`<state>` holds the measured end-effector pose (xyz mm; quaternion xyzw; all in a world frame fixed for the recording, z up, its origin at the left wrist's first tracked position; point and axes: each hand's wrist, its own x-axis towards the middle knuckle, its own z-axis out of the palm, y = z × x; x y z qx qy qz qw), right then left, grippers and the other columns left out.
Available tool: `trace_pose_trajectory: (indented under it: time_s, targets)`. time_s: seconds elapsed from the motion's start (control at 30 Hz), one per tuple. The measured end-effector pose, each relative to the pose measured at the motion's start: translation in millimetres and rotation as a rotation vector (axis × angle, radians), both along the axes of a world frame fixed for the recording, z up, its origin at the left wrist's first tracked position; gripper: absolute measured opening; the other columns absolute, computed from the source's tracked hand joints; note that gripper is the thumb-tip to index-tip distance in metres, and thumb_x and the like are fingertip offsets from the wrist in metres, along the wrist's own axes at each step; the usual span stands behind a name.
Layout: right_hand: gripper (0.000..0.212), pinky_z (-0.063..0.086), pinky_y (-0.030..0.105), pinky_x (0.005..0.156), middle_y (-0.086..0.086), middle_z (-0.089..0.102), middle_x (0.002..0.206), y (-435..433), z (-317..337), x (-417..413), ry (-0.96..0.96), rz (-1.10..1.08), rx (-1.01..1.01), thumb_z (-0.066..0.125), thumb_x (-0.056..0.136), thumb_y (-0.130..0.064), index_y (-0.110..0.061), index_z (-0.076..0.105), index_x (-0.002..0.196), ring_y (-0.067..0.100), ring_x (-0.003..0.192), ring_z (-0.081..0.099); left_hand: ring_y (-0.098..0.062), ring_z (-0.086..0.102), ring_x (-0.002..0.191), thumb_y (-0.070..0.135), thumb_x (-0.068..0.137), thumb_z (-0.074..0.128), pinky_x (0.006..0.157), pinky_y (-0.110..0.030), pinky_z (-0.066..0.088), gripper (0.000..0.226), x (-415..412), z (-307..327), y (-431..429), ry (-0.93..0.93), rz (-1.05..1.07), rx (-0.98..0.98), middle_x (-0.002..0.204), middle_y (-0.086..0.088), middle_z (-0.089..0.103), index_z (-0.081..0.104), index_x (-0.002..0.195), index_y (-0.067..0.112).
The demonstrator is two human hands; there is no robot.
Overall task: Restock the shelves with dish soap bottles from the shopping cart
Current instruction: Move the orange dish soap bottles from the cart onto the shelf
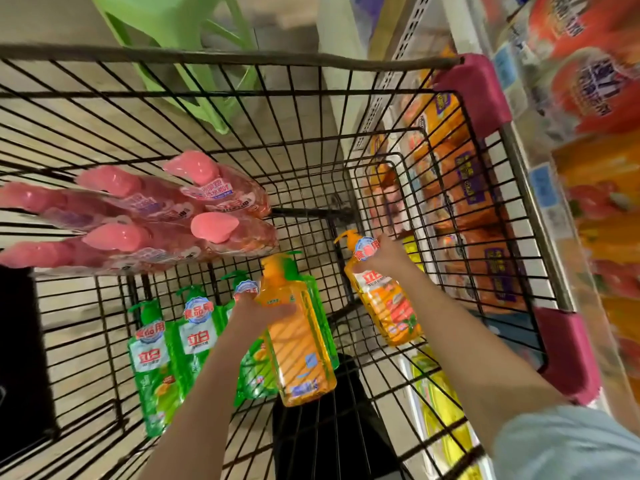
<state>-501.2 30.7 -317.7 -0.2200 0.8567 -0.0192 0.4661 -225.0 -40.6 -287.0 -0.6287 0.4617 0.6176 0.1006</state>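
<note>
While the black wire shopping cart (173, 53) is sitting beside the shelves (540, 188) on the right, pink bottles (207, 202) are lying piled on its left and green dish soap bottles (152, 358) are lying flat on its floor. Both hands are in the cart: the left hand (266, 311) is gripping one orange dish soap bottle (301, 355) near its neck, and the right hand (381, 259) is curling round a second orange bottle (388, 306) at its shoulder, near the right wall.

light: bright, even | shadows: wire-grid stripes on orange bottle (301, 344) | blur: shelves (588, 98), perhaps motion | edges: bowed
</note>
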Motion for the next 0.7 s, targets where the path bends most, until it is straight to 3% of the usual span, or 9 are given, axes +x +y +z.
trace_pose_trajectory:
  time_s: [0.07,0.17,0.27,0.33,0.37,0.47,0.63,0.7]
  targets:
    - [0.101,0.05,0.043,0.092,0.012,0.051,0.127,-2,2,1,-0.027,-0.036,-0.013,0.088,0.056,-0.04,-0.008,0.036,0.137,0.031,0.112,0.054,-0.02,0.07,0.086,0.056,0.026,0.084,0.086,-0.04,0.055,0.087,-5,7,1,-0.032,-0.004,0.011,0.094,-0.006,0.073,0.069,0.099,0.012]
    - [0.084,0.053,0.034,0.079,0.009,0.058,0.112,0,7,1,-0.004,-0.028,0.005,0.089,0.052,-0.044,-0.009,0.05,0.117,0.025,0.096,0.059,-0.023,0.067,0.092,0.063,0.021,0.084,0.085,-0.04,0.055,0.105,-12,12,4,-0.108,0.015,0.009,0.103,-0.007,0.069,0.061,0.107,0.008]
    - [0.063,0.051,0.028,0.071,0.007,0.06,0.098,-1,16,4,0.067,0.079,0.053,0.086,0.054,-0.051,-0.012,0.058,0.095,0.023,0.088,0.061,-0.027,0.062,0.1,0.043,0.045,0.093,0.09,-0.045,0.052,0.086,-19,21,8,-0.15,0.05,-0.012,0.109,-0.008,0.061,0.045,0.106,0.007]
    - [0.062,0.049,0.027,0.069,0.005,0.053,0.096,-2,21,7,0.084,0.11,0.066,0.085,0.054,-0.054,-0.015,0.054,0.091,0.022,0.085,0.057,-0.028,0.061,0.103,0.031,0.057,0.091,0.091,-0.045,0.051,0.077,-21,21,10,-0.157,0.081,-0.038,0.11,-0.008,0.058,0.045,0.114,0.007]
    - [0.064,0.048,0.027,0.068,0.005,0.051,0.096,-3,24,9,0.084,0.111,0.071,0.085,0.053,-0.054,-0.015,0.05,0.09,0.021,0.084,0.056,-0.027,0.061,0.102,0.027,0.059,0.09,0.091,-0.044,0.051,0.073,-21,19,11,-0.149,0.096,-0.044,0.108,-0.007,0.057,0.047,0.114,0.007]
    - [0.071,0.049,0.03,0.07,0.003,0.05,0.095,-5,33,12,0.068,0.123,0.092,0.086,0.054,-0.052,-0.013,0.045,0.097,0.024,0.087,0.058,-0.019,0.062,0.082,0.015,0.067,0.085,0.081,-0.036,0.05,0.039,-23,19,15,-0.052,0.144,-0.029,0.095,-0.004,0.061,0.056,0.091,0.016]
    - [0.079,0.046,0.031,0.069,0.006,0.053,0.106,-1,48,15,0.061,0.174,0.071,0.085,0.056,-0.052,-0.011,0.048,0.112,0.025,0.092,0.056,-0.023,0.06,0.092,0.025,0.068,0.085,0.084,-0.037,0.05,0.051,-35,27,14,-0.028,0.107,-0.008,0.104,-0.005,0.062,0.05,0.104,0.018]
    - [0.081,0.046,0.032,0.072,0.008,0.053,0.114,2,55,17,0.08,0.216,0.04,0.084,0.059,-0.053,-0.009,0.049,0.118,0.026,0.1,0.056,-0.023,0.061,0.092,0.04,0.058,0.088,0.081,-0.037,0.051,0.072,-41,33,11,-0.029,0.07,0.0,0.107,-0.005,0.063,0.053,0.114,0.011]
